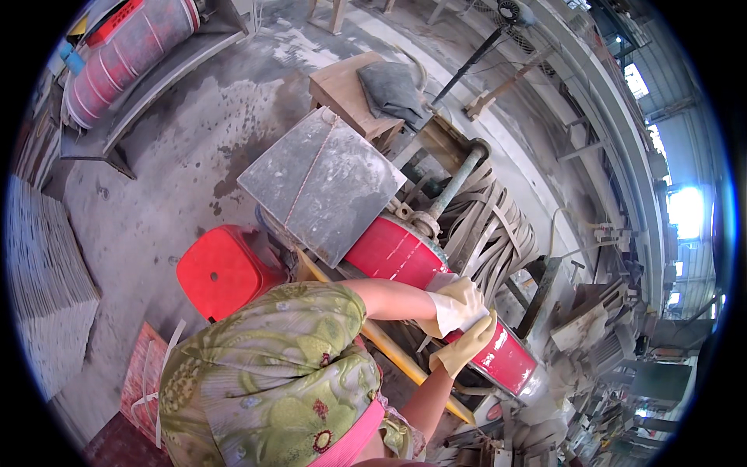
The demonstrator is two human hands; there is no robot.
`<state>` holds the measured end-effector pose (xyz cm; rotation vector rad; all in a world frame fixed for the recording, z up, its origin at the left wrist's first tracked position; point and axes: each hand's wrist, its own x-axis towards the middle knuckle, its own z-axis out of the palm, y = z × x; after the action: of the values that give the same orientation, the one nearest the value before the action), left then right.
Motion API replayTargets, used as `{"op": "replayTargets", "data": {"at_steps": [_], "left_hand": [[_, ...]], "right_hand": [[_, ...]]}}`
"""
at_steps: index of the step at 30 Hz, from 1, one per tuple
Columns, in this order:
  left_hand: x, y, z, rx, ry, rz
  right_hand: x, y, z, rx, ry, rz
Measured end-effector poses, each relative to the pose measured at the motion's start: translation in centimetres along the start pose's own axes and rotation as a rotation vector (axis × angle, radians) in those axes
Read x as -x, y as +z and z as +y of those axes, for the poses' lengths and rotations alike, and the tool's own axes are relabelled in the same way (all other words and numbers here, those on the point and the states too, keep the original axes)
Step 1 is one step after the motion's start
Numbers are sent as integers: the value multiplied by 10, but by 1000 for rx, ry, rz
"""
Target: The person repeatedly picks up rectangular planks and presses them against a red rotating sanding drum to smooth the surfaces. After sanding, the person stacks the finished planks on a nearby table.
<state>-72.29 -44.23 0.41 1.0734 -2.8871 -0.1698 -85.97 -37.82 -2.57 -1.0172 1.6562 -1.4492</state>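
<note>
Both my hands wear cream rubber gloves and come together over a long, curved red surface [397,253] of a machine, streaked with white. I cannot tell whether it is a belt or a drum. My left hand [459,306] lies across it with bent fingers. Just below, my right hand [471,342] has its fingers pressed together against the left glove. Whatever sits between the gloves is mostly hidden; a small pale edge shows beside the left one. A grey square slab [323,183] with a cord across it lies at the machine's far-left end.
A red plastic stool [218,268] stands left of the machine. A yellow bar [397,354] runs along my side. Beyond are a bundle of flat grey strips [490,222], a wooden stand [346,89] with dark cloth and a fan [510,12]. Stacked sheets [50,288] rise far left.
</note>
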Motion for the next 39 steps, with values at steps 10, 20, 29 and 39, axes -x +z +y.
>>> {"op": "replayTargets", "data": {"at_steps": [10, 20, 29, 39], "left_hand": [[17, -17, 0, -29, -31, 18], [18, -12, -4, -3, -3, 3], [17, -12, -8, 5, -18, 8], [23, -11, -9, 10, -31, -1]], "right_hand": [[3, 9, 0, 52, -85, 59], [0, 7, 16, 9, -132, 83], [11, 21, -2, 23, -116, 112], [2, 16, 19, 35, -131, 119]]}}
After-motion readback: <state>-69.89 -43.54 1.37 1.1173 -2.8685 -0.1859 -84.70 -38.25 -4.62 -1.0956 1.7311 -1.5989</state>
